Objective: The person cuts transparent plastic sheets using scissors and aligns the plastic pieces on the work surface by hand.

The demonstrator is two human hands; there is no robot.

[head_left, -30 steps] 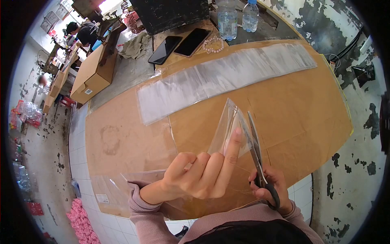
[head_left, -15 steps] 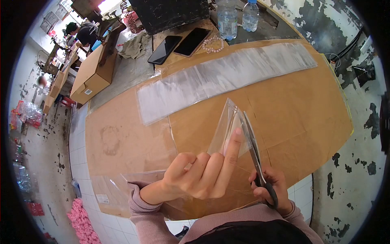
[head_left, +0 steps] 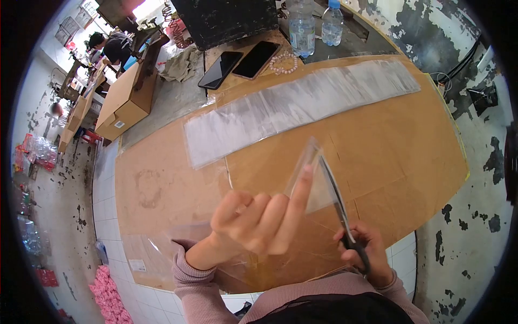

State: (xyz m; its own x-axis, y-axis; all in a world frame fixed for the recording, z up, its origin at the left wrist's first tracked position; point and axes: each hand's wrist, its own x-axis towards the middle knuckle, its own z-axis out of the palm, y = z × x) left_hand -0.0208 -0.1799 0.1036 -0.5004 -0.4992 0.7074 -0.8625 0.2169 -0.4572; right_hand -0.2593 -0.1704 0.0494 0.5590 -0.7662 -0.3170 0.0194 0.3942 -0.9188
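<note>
My left hand (head_left: pixel 264 224) is raised over the cardboard, its index finger stretched up along a clear plastic sheet (head_left: pixel 322 198) and its other fingers curled. The sheet appears pinched in this hand; the thumb is hidden behind it. In my right hand (head_left: pixel 375 251) is a pair of scissors (head_left: pixel 339 200) with black handles. Their blades point up and away, look nearly closed, and lie along the sheet's right side. Whether they touch the plastic I cannot tell. Beyond both hands lies a long row of overlapping clear plastic sleeves (head_left: pixel 302 110).
Brown cardboard (head_left: pixel 404 156) covers the table. Two phones (head_left: pixel 220 70), a beaded bracelet (head_left: pixel 284 63) and two water bottles (head_left: pixel 302 35) are at the back. A carton (head_left: pixel 125 105) stands at the left. More clear plastic (head_left: pixel 156 248) lies front left. A person (head_left: pixel 114 49) is far off.
My left hand has shifted slightly left and up, blurred by motion, and the plastic sheet's position has changed with it. My right hand and the scissors have barely moved.
</note>
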